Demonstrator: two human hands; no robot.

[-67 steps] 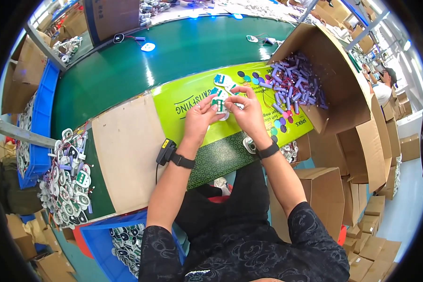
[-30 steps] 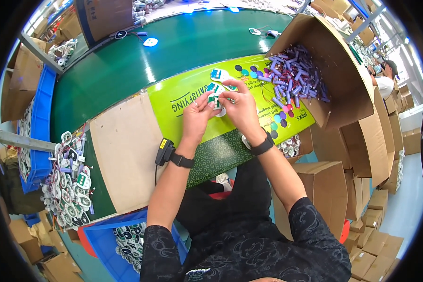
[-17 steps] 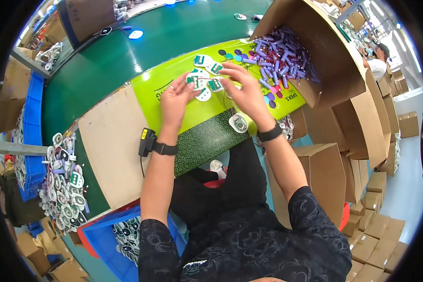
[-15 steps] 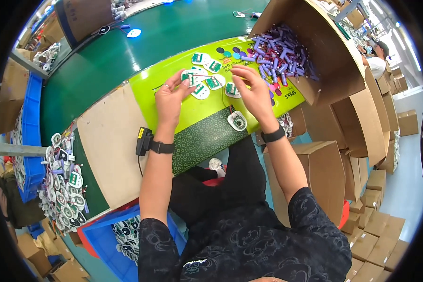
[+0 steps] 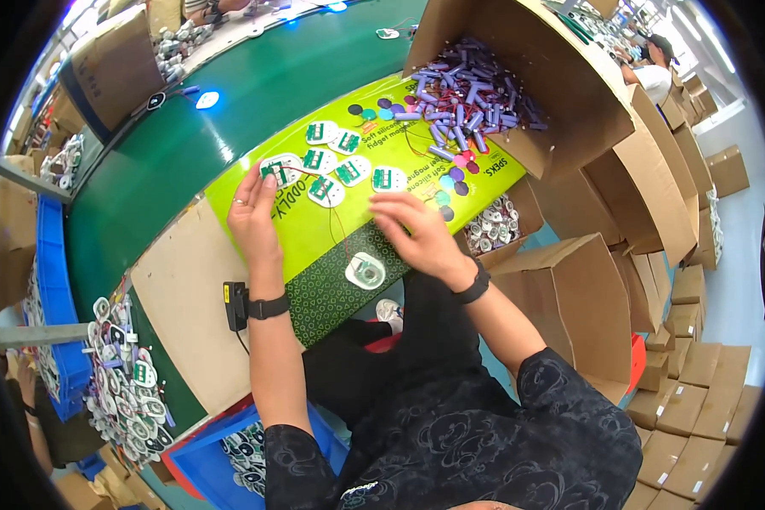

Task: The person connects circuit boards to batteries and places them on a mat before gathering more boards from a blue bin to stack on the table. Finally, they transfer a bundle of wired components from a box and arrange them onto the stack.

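Note:
My left hand [image 5: 257, 217] pinches the edge of a white plastic disc with a green circuit board [image 5: 275, 173] at the far left of the lime-green mat [image 5: 229, 204]. Thin wires run from around the boards toward a white disc with a round coil [image 5: 366, 271], which lies near the mat's front edge. My right hand [image 5: 412, 234] hovers just right of that coil disc, its fingers stretched out and nothing visible in them. Several similar white discs with green boards [image 5: 348, 171] lie grouped between my hands and beyond them. One board disc [image 5: 388, 179] lies just beyond my right fingers.
A tipped cardboard box [image 5: 569, 85] at the back right spills purple cylindrical batteries [image 5: 472, 98] with red wires. Left of me lie a heap of wired white discs [image 5: 127, 382] and a blue bin [image 5: 200, 463]. A green conveyor belt [image 5: 144, 200] runs behind the mat.
My right hand has come nearer to me, from beside a board disc to beside the coil disc. My left hand stays at its board disc. The whole view has shifted slightly.

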